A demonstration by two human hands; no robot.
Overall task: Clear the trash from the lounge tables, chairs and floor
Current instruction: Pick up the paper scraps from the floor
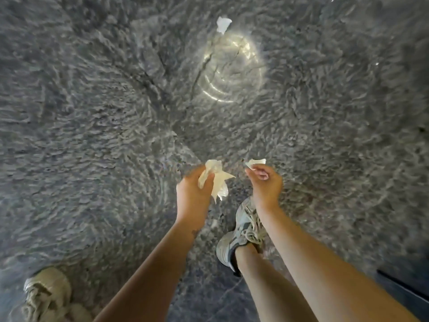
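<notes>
The left hand [193, 189] had its grip clamped on a crumpled tissue wad [217, 180] above the floor [92, 112]; the right hand [267, 182] pinched a small paper scrap [255, 162]. Tucking that scrap into the wad would probably free a hand for the torn piece [223, 24] lying ahead. Glare blurred the floor there; a dark edge [404, 289] at far right was cut off

A paper scrap [223, 24] lies on the floor [92, 112] just beyond the ring of glare [232, 68]. Nearer than the ring, the left hand [195, 191] holds a crumpled tissue [217, 180] left of the right hand [267, 182], which pinches a small scrap [255, 162]. Nearer still stand the right shoe [241, 238] and, well to the ring's left, the left shoe [46, 293]
</notes>
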